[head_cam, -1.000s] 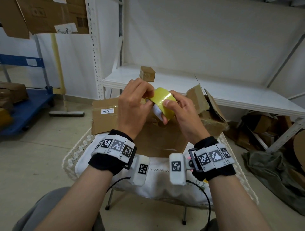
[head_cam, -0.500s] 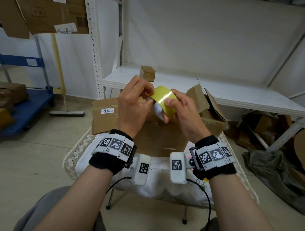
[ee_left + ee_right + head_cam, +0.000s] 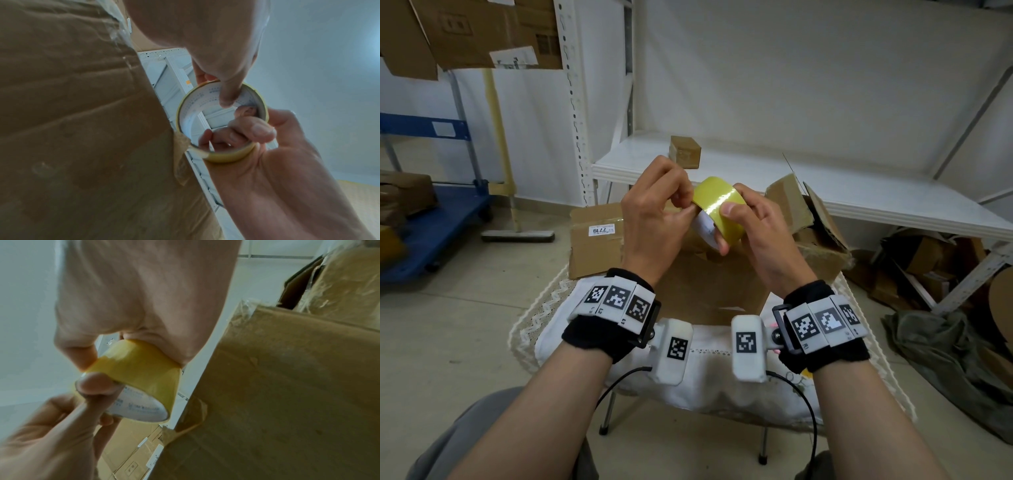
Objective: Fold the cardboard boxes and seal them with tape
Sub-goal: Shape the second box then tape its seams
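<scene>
a blue cart (image 3: 431, 219) stands left, a white shelf (image 3: 859, 192) behind, a dark cloth (image 3: 945, 359) heaped right.

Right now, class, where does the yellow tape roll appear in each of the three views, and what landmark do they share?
Head: tape roll at centre, between both hands, above the cardboard box.
Left wrist: tape roll right of centre, seen through its core.
Right wrist: tape roll left of centre.
Shared landmark: the cardboard box.
</scene>
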Action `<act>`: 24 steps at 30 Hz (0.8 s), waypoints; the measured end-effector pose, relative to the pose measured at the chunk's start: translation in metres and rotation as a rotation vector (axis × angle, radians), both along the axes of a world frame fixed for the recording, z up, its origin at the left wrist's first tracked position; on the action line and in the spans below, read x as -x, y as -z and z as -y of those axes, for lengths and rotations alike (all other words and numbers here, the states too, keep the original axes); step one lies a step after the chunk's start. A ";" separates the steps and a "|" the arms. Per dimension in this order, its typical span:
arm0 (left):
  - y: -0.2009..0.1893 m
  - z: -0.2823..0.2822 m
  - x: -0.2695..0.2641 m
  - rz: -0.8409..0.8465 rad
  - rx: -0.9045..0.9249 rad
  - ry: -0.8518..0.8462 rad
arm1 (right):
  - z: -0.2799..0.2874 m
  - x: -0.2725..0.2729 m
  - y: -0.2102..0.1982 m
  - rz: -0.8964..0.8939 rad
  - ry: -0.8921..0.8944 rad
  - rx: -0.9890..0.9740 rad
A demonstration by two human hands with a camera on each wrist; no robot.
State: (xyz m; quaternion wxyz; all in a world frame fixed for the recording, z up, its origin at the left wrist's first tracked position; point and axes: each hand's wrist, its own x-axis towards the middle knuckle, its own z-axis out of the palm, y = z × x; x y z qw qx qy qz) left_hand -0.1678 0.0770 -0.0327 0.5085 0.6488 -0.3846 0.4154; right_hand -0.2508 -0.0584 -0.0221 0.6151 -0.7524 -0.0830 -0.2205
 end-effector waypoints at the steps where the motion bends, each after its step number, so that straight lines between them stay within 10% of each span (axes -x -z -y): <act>1: 0.001 0.001 0.001 -0.004 0.014 -0.005 | 0.000 0.000 0.000 0.002 -0.001 -0.002; 24: 0.001 -0.002 -0.003 -0.038 -0.024 0.040 | 0.003 -0.001 0.003 0.008 0.012 -0.005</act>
